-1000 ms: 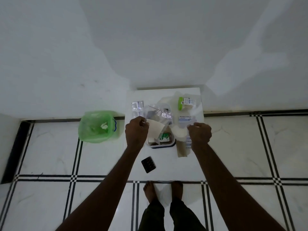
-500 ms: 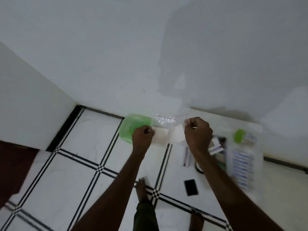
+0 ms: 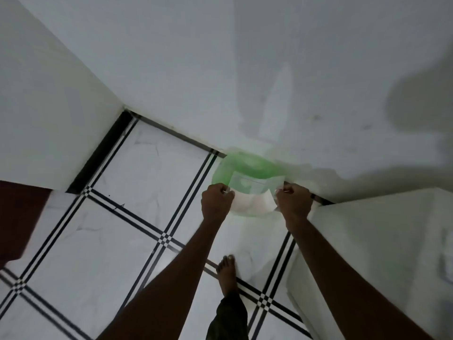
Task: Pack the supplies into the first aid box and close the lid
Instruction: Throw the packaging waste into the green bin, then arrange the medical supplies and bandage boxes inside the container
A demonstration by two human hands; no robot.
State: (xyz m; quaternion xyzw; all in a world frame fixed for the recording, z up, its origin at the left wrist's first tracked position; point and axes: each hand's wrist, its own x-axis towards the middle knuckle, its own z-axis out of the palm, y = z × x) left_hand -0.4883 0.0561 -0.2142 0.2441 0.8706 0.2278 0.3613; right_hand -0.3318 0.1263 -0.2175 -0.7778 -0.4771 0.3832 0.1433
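Clear packet carried off the table to the green bin

Left hand (image 3: 217, 201) and right hand (image 3: 293, 202) each pinch a side of the clear packet (image 3: 252, 195), now over the green bin (image 3: 245, 165); the view has swung left, so the first aid box is out of sight, packing paused.

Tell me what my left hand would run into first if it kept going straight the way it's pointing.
Probably the green bin. The left hand points up-frame, pinching one edge of the clear packet, and the bin lies just beyond it. Depth is unclear, so it might pass above the rim.
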